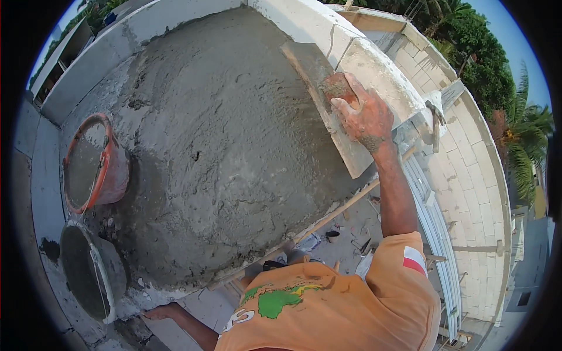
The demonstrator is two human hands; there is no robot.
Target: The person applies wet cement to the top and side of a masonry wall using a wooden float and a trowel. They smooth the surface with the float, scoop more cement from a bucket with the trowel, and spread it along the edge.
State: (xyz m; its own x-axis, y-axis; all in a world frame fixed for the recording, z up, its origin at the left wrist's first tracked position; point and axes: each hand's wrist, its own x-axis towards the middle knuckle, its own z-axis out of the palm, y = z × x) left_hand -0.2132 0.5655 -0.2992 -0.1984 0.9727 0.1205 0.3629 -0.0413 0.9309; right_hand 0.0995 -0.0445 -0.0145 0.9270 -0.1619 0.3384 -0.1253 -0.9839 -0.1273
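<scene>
1. Currently, the right hand [364, 114] is closed around the mortar-smeared handle of a long wooden float [346, 145], right of the frame's centre at the top.
2. The float slants from upper centre down to the right, along the right margin of the wet grey mortar [228, 117], just beside the low pale wall [374, 73].
3. At the lower left, the left hand [157, 313] is near the slab's edge, below the mortar; I cannot tell whether it holds or presses on anything.
4. An orange bucket [111, 178] with grey matter inside stands at the left of the frame; just below it is a grey bucket [114, 254], its thin handle against the opening.
5. A hammer [435, 127] rests at the right on the wall's end, well apart from the left hand.
</scene>
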